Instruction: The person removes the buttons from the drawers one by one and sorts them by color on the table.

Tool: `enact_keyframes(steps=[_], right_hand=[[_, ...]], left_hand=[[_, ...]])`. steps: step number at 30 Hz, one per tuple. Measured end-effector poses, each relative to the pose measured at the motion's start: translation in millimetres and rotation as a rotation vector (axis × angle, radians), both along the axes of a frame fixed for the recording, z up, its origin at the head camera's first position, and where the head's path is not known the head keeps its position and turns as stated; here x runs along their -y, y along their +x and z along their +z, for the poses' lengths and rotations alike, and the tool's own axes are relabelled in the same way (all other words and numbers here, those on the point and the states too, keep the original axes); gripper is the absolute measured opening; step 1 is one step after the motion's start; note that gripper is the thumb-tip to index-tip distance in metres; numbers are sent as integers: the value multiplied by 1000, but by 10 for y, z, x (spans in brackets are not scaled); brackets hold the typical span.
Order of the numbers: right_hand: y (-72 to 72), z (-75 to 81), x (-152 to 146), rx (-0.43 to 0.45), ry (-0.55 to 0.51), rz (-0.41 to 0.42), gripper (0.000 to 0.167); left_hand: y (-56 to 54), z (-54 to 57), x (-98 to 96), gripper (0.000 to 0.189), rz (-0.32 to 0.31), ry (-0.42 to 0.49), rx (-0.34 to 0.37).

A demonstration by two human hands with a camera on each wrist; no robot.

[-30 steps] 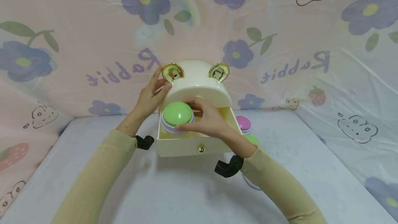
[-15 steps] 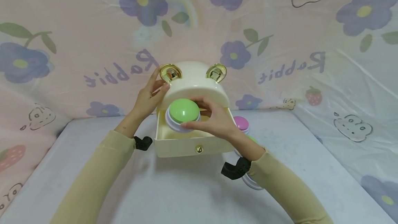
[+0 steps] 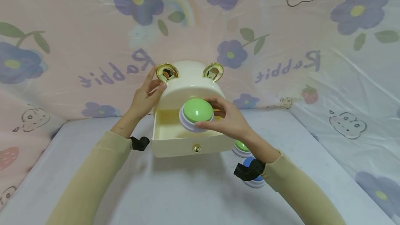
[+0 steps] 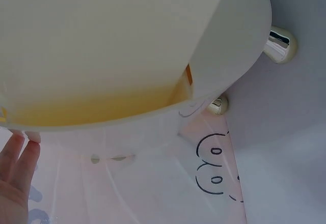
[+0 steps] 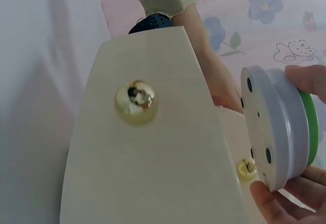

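Observation:
My right hand [image 3: 229,119] grips a green dome push button [image 3: 197,110] by its white base, thumb in front and fingers behind. It hangs tilted over the pulled-out drawer [image 3: 175,147] of a cream storage box [image 3: 190,72] with two gold-rimmed ears. In the right wrist view the button's white underside [image 5: 262,127], with dark holes, faces the drawer's gold knob [image 5: 136,102]. My left hand [image 3: 142,100] rests its fingertips on the box's left side beside the ear, thumb at the front. Those left fingers [image 4: 25,165] look straight at the pale edge in the left wrist view.
To the right of the drawer, another green push button [image 3: 241,146] sits on the white table [image 3: 187,193]. A blue push button [image 3: 248,161] lies nearer, partly covered by the black right wrist mount [image 3: 249,171]. A printed cloth [image 3: 200,34] hangs behind.
My right hand has carried the green push button rightward, from over the drawer's left part toward its middle. The left hand stays at the box. The pink button is now hidden from view.

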State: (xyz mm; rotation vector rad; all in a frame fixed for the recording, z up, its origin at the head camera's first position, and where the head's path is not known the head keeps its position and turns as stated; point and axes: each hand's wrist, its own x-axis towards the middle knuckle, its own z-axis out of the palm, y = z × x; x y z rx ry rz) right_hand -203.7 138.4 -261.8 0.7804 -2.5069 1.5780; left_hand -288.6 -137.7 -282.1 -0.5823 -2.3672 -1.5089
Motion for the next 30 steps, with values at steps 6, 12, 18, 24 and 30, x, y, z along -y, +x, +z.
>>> enact_keyframes(steps=[6, 12, 18, 24, 30], right_hand=[[42, -11, -177, 2, 14, -46, 63], [60, -29, -336, -29, 15, -63, 64], [89, -31, -466, -13, 33, -106, 66], [103, -53, -640, -14, 64, -167, 66], [112, -91, -828, -9, 93, -233, 64]], left_hand=[[-5, 7, 5, 67, -1, -1, -4], [50, 62, 0, 68, -8, 7, 13], [276, 238, -61, 66, -15, 9, 33], [253, 209, -60, 67, -21, 2, 26], [231, 185, -66, 67, -23, 4, 19]])
